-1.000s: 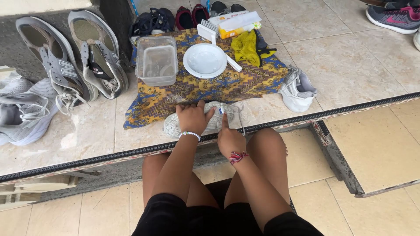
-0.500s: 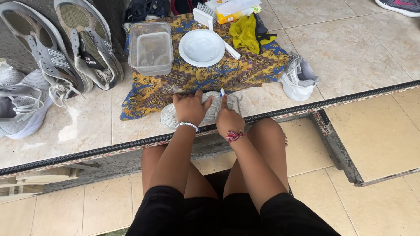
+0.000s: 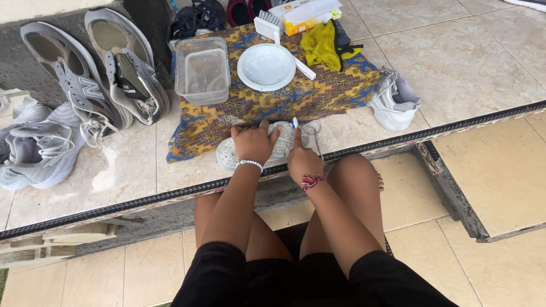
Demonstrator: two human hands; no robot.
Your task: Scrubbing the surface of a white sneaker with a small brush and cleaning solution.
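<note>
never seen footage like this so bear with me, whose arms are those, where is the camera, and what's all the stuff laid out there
The camera sits on the person's head and looks down, so the arms and bent knees are their own. They sit at the edge of a raised tiled ledge. The left hand presses on a pale shoe lying at the edge of a patterned cloth. The right hand rests by that shoe and holds a small white and blue item, too small to identify. On the cloth lie a clear plastic tub, a white bowl, a yellow rag and a white brush. Grey sneakers lean against the wall on the left, and another pale shoe sits to the right.
</note>
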